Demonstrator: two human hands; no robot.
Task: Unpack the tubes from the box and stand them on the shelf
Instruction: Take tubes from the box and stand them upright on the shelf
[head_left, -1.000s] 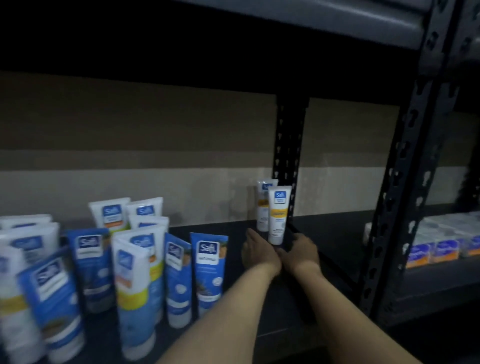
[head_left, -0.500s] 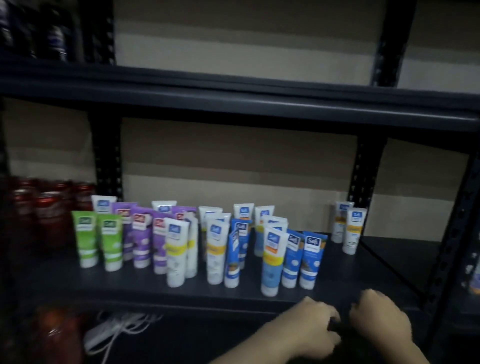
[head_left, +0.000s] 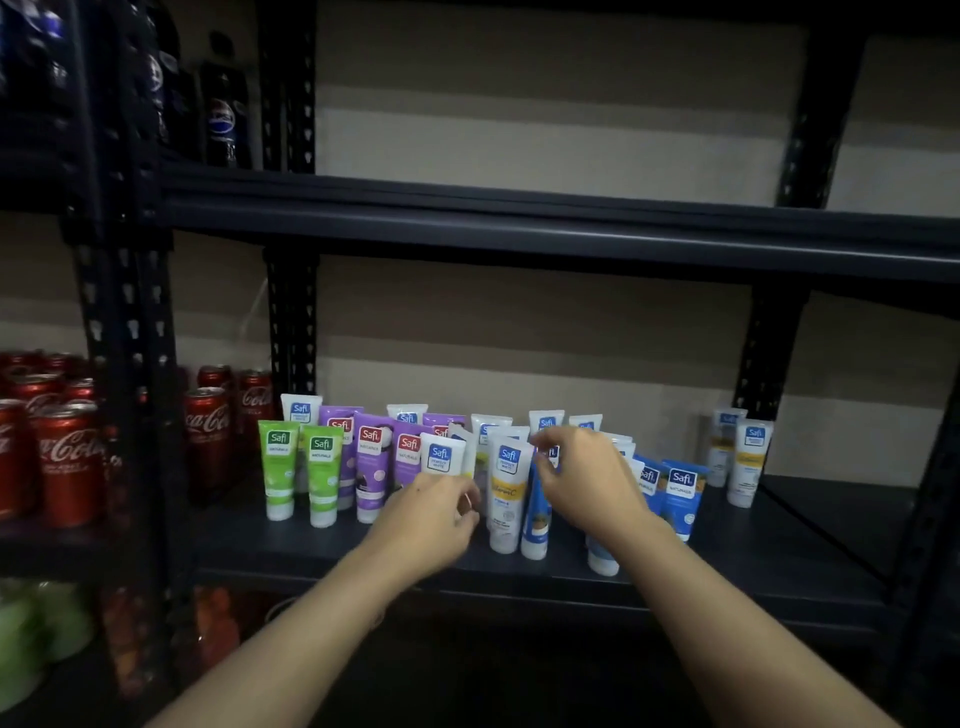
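Tubes (head_left: 506, 483) stand upright mid-frame on dark shelf (head_left: 810, 525). Left hand (head_left: 431, 519) fingers curled at white tube (head_left: 441, 454); right hand (head_left: 587, 478) pinching blue tube (head_left: 537, 514) top. Cola cans (head_left: 67, 462) far left.

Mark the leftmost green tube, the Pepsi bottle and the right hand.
leftmost green tube (head_left: 279, 470): head view, middle of its body.
Pepsi bottle (head_left: 222, 120): head view, on its label.
right hand (head_left: 587, 480): head view, back of the hand.

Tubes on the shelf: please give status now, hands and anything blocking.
Left hand at a white tube, grip unclear. Right hand among the middle tubes, fingers curled. Tubes upright on shelf. Box not in view; nothing blocking.
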